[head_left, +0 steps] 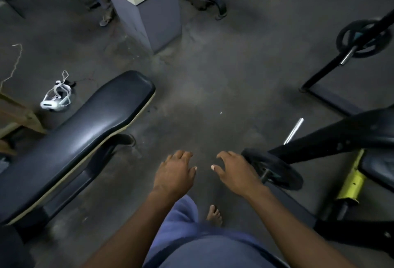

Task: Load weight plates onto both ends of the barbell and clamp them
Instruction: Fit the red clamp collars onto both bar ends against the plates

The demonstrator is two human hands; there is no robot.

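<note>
A plate sat low at the right on a bar stub, just beside the right hand. Another plate hung on a bar far right. Both hands were empty, fingers loosely spread, left hand over the floor. Bench sat left.

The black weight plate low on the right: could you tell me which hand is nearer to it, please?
The right hand is nearer, hovering open just left of the weight plate. The left hand hangs farther left, beyond the right hand, also holding nothing.
</note>
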